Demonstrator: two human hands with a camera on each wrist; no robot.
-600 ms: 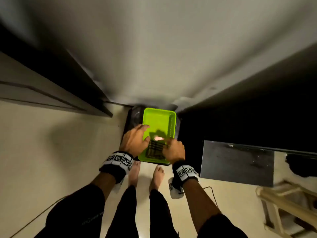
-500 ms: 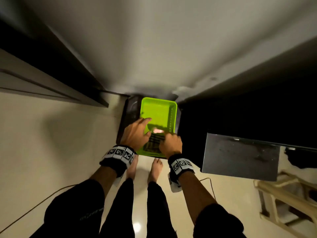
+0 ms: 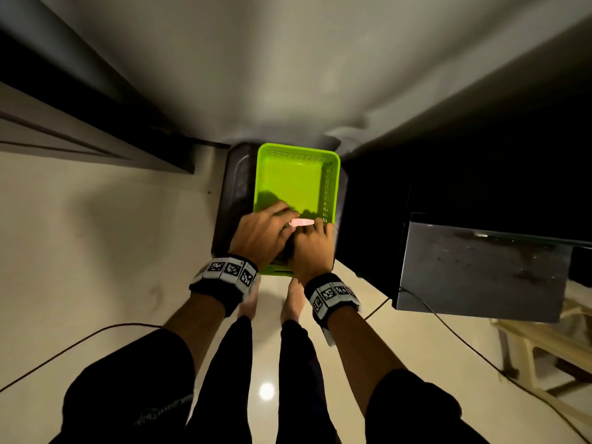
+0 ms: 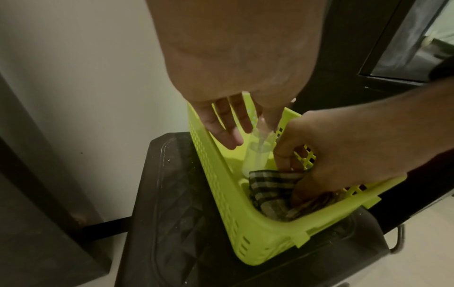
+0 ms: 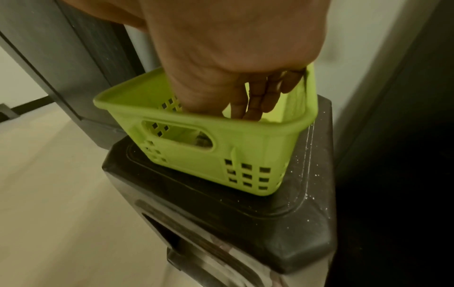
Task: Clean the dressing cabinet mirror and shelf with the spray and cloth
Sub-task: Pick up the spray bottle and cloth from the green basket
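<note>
A lime-green basket (image 3: 298, 174) sits on a dark boxy unit (image 3: 234, 193) against the wall. Inside it lie a clear spray bottle (image 4: 255, 155) with a pink cap (image 3: 301, 222) and a checked cloth (image 4: 270, 186). My left hand (image 3: 262, 232) reaches into the basket with straight fingers on either side of the bottle's top (image 4: 228, 126). My right hand (image 3: 314, 248) is beside it, its fingers curled into the cloth (image 4: 331, 151). In the right wrist view the right hand (image 5: 245, 97) dips behind the basket's rim (image 5: 221, 155), and both bottle and cloth are hidden.
A dark cabinet with a grey panel (image 3: 480, 267) juts out at the right, and a pale plastic stool (image 3: 544, 347) stands below it. A dark door frame (image 3: 96, 123) runs along the left. Cables (image 3: 80, 341) trail over the pale floor. My bare feet stand close to the unit.
Both hands have gone deeper into the basket. The right hand now covers the checked cloth, and the left fingers have dropped to the bottle's pink-capped top.
</note>
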